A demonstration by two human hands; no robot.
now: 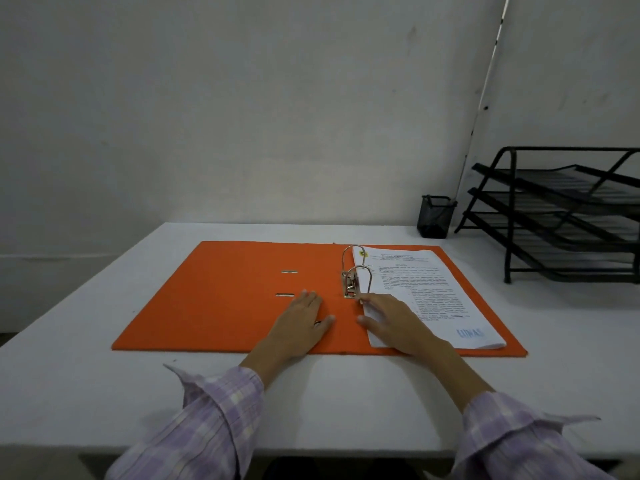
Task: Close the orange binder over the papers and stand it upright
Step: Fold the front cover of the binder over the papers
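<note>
Head view shows your orange binder (pixel 235 299) lying wide open and flat on the white table (pixel 346 403), its empty cover to your left and the stack of papers (pixel 426 292) threaded on the metal ring mechanism (pixel 355 275) on the right half. Your left hand (pixel 301 317) rests palm down on the inside of the binder, just left of the rings, with the fingers held loosely together and stretched forward and the thumb angled out to the side; it grips nothing. Your right hand (pixel 394 322) lies flat on the near left corner of the papers, touching the sheet, its fingers extended toward the base of the rings and the thumb spread away over the orange surface; it also pinches nothing. Both rings stand closed in an arch over the punched edge of the sheets. Two small metal slots (pixel 286 283) sit in the left cover, just beyond your left fingertips. Far to the right, well apart from the binder, a black mesh pen cup (pixel 435 216) stands beside a black three-tier tray rack (pixel 561 216) near the wall. Your checked lilac sleeves (pixel 207 424) fill the near edge of the frame
</note>
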